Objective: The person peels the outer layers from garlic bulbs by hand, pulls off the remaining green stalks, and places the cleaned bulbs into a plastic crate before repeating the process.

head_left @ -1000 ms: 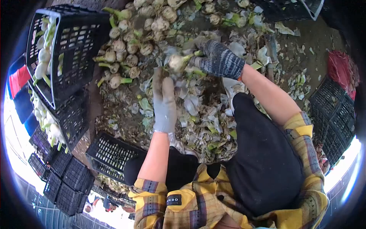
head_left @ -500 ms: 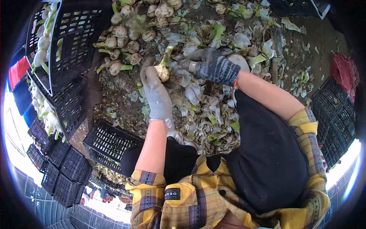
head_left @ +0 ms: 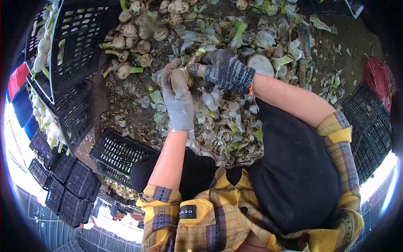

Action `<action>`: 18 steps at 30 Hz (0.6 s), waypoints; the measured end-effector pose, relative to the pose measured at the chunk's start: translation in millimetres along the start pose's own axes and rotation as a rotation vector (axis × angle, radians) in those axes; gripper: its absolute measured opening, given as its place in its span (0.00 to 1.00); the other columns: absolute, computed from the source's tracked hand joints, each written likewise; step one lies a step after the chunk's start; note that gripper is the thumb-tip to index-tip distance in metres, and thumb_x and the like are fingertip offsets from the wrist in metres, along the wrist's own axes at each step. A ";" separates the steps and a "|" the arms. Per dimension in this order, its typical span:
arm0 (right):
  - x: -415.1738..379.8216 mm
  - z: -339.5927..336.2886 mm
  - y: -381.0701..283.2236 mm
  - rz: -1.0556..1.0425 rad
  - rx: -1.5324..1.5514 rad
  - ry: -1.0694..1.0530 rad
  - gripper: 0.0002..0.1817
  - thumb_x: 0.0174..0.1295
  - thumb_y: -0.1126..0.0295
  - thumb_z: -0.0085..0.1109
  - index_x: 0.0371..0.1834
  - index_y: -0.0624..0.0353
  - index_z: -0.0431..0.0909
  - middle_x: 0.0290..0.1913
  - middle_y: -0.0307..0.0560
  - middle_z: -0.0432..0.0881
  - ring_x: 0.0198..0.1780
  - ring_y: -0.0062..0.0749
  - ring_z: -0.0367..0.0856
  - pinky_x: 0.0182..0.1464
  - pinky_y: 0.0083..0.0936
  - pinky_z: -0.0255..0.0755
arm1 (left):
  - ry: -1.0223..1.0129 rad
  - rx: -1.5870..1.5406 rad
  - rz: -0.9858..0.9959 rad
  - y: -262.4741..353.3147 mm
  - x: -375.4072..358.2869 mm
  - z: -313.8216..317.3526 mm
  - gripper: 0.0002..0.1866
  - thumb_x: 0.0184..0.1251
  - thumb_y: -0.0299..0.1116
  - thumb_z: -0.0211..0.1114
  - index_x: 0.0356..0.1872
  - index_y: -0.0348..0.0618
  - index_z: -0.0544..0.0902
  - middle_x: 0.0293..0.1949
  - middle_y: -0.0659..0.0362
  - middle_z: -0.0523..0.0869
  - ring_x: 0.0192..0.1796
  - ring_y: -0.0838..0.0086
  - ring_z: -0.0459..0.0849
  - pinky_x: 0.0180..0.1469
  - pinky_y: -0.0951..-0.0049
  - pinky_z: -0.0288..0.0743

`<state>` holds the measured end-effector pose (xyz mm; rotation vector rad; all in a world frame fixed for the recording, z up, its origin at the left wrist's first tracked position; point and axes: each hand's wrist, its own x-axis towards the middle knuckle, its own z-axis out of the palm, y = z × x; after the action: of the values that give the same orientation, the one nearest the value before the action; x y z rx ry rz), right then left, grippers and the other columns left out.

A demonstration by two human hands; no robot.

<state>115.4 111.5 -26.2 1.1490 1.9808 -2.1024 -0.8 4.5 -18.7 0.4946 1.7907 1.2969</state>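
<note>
Onion bulb (head_left: 187,74), pale and dirt-streaked with a green stalk angling up and away, sits between the person's two gloved hands above the middle of the trimmings heap (head_left: 226,126). That heap of pale skins and green leaf scraps is the largest thing, spread over the ground from the person's knees to the far edge of the view. Black plastic crates (head_left: 73,54) stand tilted at the left edge of the ground, with cleaned white bulbs (head_left: 42,59) showing inside them; more empty crates lie at the lower left and at the right edge. A pile of untrimmed onions (head_left: 134,40) rests on the ground just beside the upper crate, near the far left corner. The left hand (head_left: 178,98), in a light grey glove, is closed around the bulb from below. The right hand (head_left: 224,71), in a dark speckled knit glove, pinches the bulb at its stalk end, touching the left fingers.
</note>
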 end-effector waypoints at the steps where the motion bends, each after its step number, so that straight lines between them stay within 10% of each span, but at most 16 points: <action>1: 0.8 0.7 1.4 -0.023 -0.065 0.001 0.17 0.61 0.57 0.53 0.43 0.60 0.77 0.31 0.51 0.81 0.28 0.32 0.78 0.33 0.27 0.73 | 0.008 -0.018 -0.021 1.0 -0.7 0.7 0.19 0.67 0.43 0.53 0.51 0.38 0.70 0.52 0.56 0.72 0.54 0.74 0.69 0.60 0.72 0.59; 8: 9.1 15.6 31.1 -0.268 -0.266 0.126 0.17 0.59 0.60 0.52 0.43 0.62 0.77 0.39 0.59 0.78 0.42 0.48 0.76 0.46 0.36 0.69 | 0.027 -0.131 -0.029 -5.1 1.4 2.3 0.21 0.66 0.46 0.53 0.50 0.39 0.71 0.50 0.57 0.74 0.53 0.74 0.70 0.58 0.73 0.60; 14: 3.7 18.6 28.8 -0.226 -0.182 0.188 0.16 0.58 0.63 0.51 0.42 0.64 0.77 0.37 0.61 0.78 0.40 0.51 0.76 0.45 0.38 0.69 | 0.023 -0.337 -0.676 25.1 -0.1 7.7 0.27 0.66 0.54 0.45 0.48 0.39 0.74 0.47 0.58 0.75 0.46 0.77 0.74 0.45 0.78 0.70; 18: 0.2 10.4 19.7 -0.091 -0.081 0.156 0.16 0.56 0.63 0.52 0.41 0.64 0.76 0.32 0.61 0.79 0.35 0.53 0.77 0.40 0.37 0.71 | -0.068 -0.191 -0.393 12.4 -1.4 8.3 0.27 0.65 0.54 0.49 0.53 0.40 0.70 0.45 0.57 0.74 0.41 0.78 0.75 0.39 0.81 0.70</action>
<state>120.1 98.7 -43.9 1.2674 2.2039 -2.0080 4.8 13.1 -7.8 0.0725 1.5887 1.1420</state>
